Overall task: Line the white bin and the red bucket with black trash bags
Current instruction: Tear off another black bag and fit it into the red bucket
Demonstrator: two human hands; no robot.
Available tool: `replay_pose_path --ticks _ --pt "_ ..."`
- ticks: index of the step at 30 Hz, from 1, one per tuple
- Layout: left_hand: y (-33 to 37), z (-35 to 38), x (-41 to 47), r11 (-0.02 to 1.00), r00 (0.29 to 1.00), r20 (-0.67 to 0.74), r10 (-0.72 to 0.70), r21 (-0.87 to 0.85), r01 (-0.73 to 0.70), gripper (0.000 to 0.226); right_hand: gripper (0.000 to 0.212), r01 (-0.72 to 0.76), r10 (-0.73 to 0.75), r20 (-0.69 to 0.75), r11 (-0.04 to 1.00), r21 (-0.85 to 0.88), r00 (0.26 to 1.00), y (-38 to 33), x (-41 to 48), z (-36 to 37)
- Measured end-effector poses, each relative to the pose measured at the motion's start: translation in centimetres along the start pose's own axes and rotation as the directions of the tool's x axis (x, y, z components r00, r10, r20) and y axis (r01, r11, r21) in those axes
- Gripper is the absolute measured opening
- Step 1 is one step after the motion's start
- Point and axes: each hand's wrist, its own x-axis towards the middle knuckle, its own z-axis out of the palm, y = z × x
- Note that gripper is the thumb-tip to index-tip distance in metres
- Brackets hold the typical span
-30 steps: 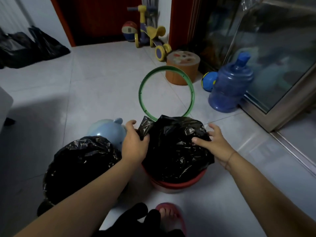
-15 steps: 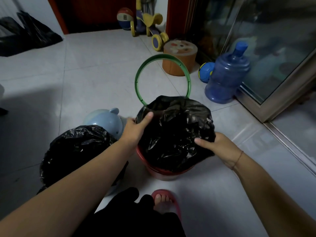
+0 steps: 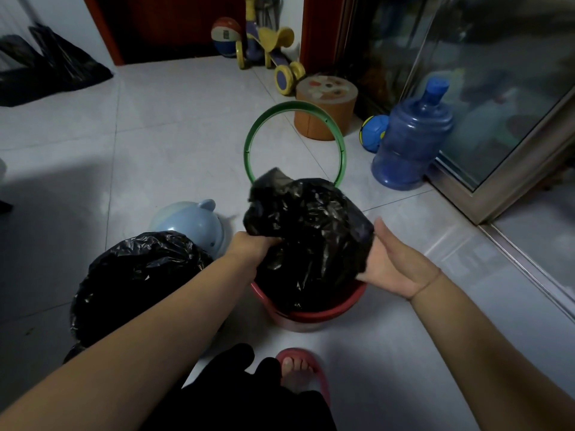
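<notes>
**Thin film over a stiff red rim**

Nearest me, at six o'clock, a foot in a red sandal (image 3: 300,373) stands on the pale tiled floor (image 3: 171,126). Just beyond it is the red bucket (image 3: 311,317), hard plastic with a rolled lip. The black trash bag (image 3: 311,231) billows up out of its mouth, crinkled, glossy and almost weightless by the look of it.

The left hand (image 3: 252,244) is at the bag's nine o'clock edge, its fingers curled into a fistful of film. The right hand (image 3: 392,262) is at three o'clock with its palm showing and thumb up. Its fingers are hidden under the fold, so I cannot tell whether they pinch.

Film like this is slippery and probably tears if yanked. It looks best taken at the hem, spread wide and folded over the lip. The bucket seems light enough to skid.

At nine o'clock from the bucket, a second black bag (image 3: 137,281) is draped over a round form, presumably the white bin, which does not show. Behind that lies a smooth pale-blue domed lid (image 3: 189,222). At twelve o'clock a rigid green ring (image 3: 249,150) stands on edge, and a blue water jug (image 3: 410,141) sits at two o'clock.
</notes>
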Motion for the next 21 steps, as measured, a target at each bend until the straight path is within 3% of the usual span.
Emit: replay_pose_path --ticks 2,6,9,11,12,14,17,21 --pt "-0.1 0.3 0.2 0.999 0.999 -0.048 -0.002 -0.052 0.000 0.019 0.084 0.012 -0.012 0.000 0.996 -0.093 1.000 0.9 -0.4 0.1" --pt "-1.1 1.2 0.2 0.991 0.997 -0.046 0.058 0.120 -0.052 0.036 0.058 0.089 -0.174 -0.271 0.950 -0.300 0.947 3.2 0.9 1.7" --pt "-1.1 -0.5 0.3 0.885 0.946 -0.260 0.195 0.462 -0.056 0.026 0.035 -0.030 -0.346 -0.551 0.828 -0.560 0.759 3.2 1.6 1.2" --pt "-1.4 -2.4 0.6 0.864 0.911 -0.349 0.219 0.503 -0.015 0.021 0.030 -0.225 -0.415 -0.640 0.698 -0.680 0.646 2.5 1.4 -0.4" --pt "-1.5 -3.0 0.7 0.861 0.911 -0.352 0.214 0.509 -0.006 0.018 0.032 -0.300 -0.426 -0.655 0.644 -0.704 0.624 2.3 1.2 -1.1" --pt "-2.0 -3.2 0.6 0.861 0.942 -0.287 0.177 0.508 -0.007 0.026 0.039 -0.324 -0.402 -0.642 0.618 -0.717 0.654 2.3 0.9 -1.9" --pt "-2.0 -2.6 0.1 0.881 0.985 -0.117 0.125 0.469 -0.056 0.062 0.037 -0.225 -0.352 -0.563 0.664 -0.713 0.747 2.1 -0.1 -2.3" --pt "-1.4 -2.7 -0.3 0.909 0.988 0.082 0.127 0.389 -0.149 0.064 0.018 -0.082 -0.359 -0.491 0.736 -0.672 0.794 1.2 -1.9 -3.0"
